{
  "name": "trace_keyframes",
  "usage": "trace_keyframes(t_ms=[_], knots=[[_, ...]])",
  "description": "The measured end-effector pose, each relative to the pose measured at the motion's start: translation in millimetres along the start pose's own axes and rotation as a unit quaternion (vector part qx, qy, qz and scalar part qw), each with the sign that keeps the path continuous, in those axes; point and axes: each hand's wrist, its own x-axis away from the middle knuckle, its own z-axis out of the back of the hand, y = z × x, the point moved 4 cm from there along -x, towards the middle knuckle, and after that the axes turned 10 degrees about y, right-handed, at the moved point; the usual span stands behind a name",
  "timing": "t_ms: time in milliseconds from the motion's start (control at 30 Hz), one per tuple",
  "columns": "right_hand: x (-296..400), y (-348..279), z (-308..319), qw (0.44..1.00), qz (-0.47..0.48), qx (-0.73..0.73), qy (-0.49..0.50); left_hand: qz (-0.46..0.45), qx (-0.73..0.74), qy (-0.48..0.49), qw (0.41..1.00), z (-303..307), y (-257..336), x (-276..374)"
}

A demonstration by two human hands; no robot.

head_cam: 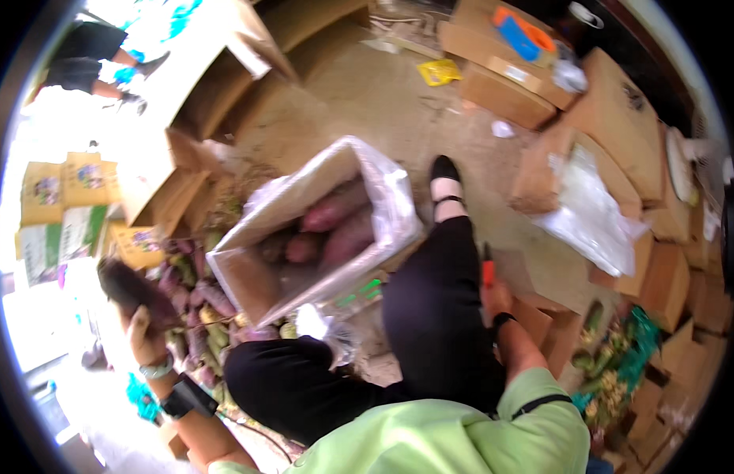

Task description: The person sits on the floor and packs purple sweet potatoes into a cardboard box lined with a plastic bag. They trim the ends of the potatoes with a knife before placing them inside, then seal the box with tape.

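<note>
My left hand [143, 338], raised at the left, grips a large dark purple root vegetable [133, 290] that points up and away from me. By my right thigh, my right hand [496, 299] is closed around a red-handled tool [488, 272] with a short dark tip; its exact kind is too blurred to tell. In front of my knees stands a cardboard box lined with clear plastic [396, 198]. Several big purple-red root vegetables [349, 228] lie inside it. A loose heap of purple and greenish root vegetables [195, 302] spreads between the box and my left hand.
Open cardboard cartons [183, 183] stand at the upper left. Stacked cartons [622, 124] line the right, with a clear plastic sheet [598, 213] over one. Vegetable scraps and a green bag [636, 343] lie lower right. A yellow packet [439, 72] is on the floor. Another person's legs [100, 65] show upper left.
</note>
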Motion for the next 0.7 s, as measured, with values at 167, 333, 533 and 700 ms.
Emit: trace_keyframes(t_ms=[167, 333, 533, 700], knots=[[-41.4, 37.5, -37.7, 0.982, 0.084, -0.041, 0.162, 0.036, 0.068, -0.061, 0.995, -53.3, 12.9, -16.5], [-63.4, 25.9, -32.7, 0.975, 0.011, -0.211, 0.074, 0.064, 0.07, -0.026, 0.995, -75.9, 27.8, -15.2], [-45.4, -65.5, 95.9, 0.869, -0.016, -0.49, 0.068, 0.056, 0.038, 0.03, 0.997, -59.9, 26.1, 8.9], [59.3, -220.7, 255.8, 0.786, 0.285, -0.547, -0.045, -0.005, -0.014, 0.016, 1.0, -54.5, 38.1, 28.7]])
